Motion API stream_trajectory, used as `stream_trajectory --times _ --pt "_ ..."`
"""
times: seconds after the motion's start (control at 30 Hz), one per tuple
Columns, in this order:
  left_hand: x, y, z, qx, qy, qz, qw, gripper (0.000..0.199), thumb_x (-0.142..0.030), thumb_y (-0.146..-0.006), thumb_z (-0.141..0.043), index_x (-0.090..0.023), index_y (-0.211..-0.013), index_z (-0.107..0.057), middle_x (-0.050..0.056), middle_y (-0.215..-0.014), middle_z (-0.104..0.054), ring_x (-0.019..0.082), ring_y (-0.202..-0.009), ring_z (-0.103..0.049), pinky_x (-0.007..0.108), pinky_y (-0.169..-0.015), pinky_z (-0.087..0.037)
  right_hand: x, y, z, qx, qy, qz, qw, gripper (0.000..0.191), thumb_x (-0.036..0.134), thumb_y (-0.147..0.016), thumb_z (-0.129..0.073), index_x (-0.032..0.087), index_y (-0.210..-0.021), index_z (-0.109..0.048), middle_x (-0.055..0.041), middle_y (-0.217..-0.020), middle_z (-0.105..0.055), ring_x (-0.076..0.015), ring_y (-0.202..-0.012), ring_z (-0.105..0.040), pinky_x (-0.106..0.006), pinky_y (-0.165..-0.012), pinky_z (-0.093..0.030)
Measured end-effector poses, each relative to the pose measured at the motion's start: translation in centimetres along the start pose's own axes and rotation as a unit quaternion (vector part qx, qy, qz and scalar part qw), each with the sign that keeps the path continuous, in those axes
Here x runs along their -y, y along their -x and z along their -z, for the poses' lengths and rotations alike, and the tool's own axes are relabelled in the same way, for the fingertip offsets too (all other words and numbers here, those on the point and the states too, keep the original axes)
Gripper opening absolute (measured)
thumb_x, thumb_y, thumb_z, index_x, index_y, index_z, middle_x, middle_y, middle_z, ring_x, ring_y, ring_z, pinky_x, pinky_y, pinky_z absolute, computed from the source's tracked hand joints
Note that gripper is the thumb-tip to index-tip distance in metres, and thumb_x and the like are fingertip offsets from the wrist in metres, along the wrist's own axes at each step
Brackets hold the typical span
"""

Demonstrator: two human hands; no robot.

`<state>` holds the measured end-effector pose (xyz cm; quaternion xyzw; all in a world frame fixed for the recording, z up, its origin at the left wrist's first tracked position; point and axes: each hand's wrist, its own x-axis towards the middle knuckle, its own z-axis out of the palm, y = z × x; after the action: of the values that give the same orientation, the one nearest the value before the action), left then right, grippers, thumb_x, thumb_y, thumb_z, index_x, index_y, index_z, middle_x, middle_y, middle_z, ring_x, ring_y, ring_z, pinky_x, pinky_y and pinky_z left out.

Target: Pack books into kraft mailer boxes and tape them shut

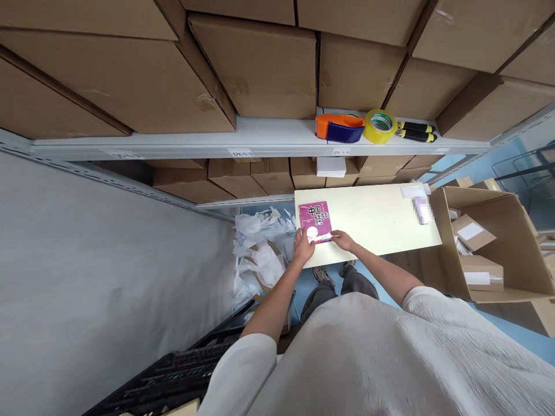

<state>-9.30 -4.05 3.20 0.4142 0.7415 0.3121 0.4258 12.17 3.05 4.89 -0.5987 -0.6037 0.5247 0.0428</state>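
Note:
A purple book point(315, 216) with large Chinese characters on its cover lies at the left end of the pale yellow tabletop point(373, 216). My left hand point(303, 247) grips its lower left corner, thumb over the cover. At the lower right corner, the closed fingers of my right hand point(342, 240) pinch the edge. Between the hands, a whitish strip runs along the book's bottom edge; whether it is loose or printed I cannot tell.
On the grey shelf point(277, 130) sit an orange and blue tool point(340, 127), yellow tape point(380, 126) and black-yellow handles point(417, 132). Cartons point(260, 69) fill the shelves. An open carton point(520, 225) with small boxes stands right; crumpled white paper point(264, 260) lies left.

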Motion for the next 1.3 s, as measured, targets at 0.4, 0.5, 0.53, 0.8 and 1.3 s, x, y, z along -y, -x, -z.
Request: stream_trajectory --times 0.4,0.5,0.53,0.8,1.3 --pt "2.6 1.6 -0.2 0.176 -0.387 -0.106 0.899 0.091 -0.018 -0.095 -0.05 -0.017 -0.179 -0.013 0.015 -0.186 -0.013 0.034 -0.173 -0.012 0.061 -0.138 -0.014 0.6 2.1 -0.9 0.126 0.407 0.146 0.893 0.071 0.029 -0.1 -0.055 0.018 -0.169 -0.043 -0.0138 -0.183 -0.024 -0.0383 -0.165 -0.029 -0.06 -0.131 -0.03" --pt "2.0 0.1 0.3 0.19 -0.396 -0.091 0.894 0.09 -0.023 -0.097 -0.051 -0.014 -0.178 -0.013 0.015 -0.187 -0.008 0.034 -0.173 -0.007 0.062 -0.139 -0.008 2.0 1.2 -0.9 0.138 0.416 0.123 0.89 0.076 0.03 -0.1 -0.054 0.019 -0.173 -0.037 -0.0126 -0.185 -0.017 -0.0394 -0.168 -0.023 -0.062 -0.132 -0.025" --pt "1.7 -0.4 0.5 0.195 -0.398 -0.085 0.893 0.089 -0.025 -0.098 -0.051 -0.014 -0.178 -0.014 0.015 -0.187 -0.007 0.034 -0.173 -0.006 0.062 -0.139 -0.007 2.5 0.9 -0.9 0.141 0.419 0.116 0.89 0.077 0.031 -0.1 -0.054 0.02 -0.173 -0.035 -0.0122 -0.186 -0.015 -0.0396 -0.168 -0.021 -0.062 -0.133 -0.024" --pt "0.4 -3.9 1.9 0.226 -0.406 -0.059 0.884 0.09 -0.023 -0.097 -0.05 -0.016 -0.178 -0.013 0.014 -0.187 -0.002 0.031 -0.174 0.0 0.063 -0.138 -0.003 5.3 -1.4 -1.1 0.137 0.446 0.076 0.881 0.078 0.033 -0.102 -0.051 0.021 -0.176 -0.03 -0.0108 -0.187 -0.009 -0.0399 -0.17 -0.016 -0.063 -0.134 -0.017" --pt "-1.3 -3.2 2.5 0.194 -0.401 -0.067 0.893 0.084 -0.027 -0.098 -0.054 -0.02 -0.176 -0.023 0.016 -0.187 -0.003 0.035 -0.173 -0.004 0.059 -0.138 -0.01 2.1 1.8 9.4 -0.049 0.337 0.112 0.934 0.055 0.033 -0.106 -0.05 0.024 -0.16 -0.057 -0.0149 -0.177 -0.04 -0.0365 -0.158 -0.04 -0.059 -0.125 -0.035"
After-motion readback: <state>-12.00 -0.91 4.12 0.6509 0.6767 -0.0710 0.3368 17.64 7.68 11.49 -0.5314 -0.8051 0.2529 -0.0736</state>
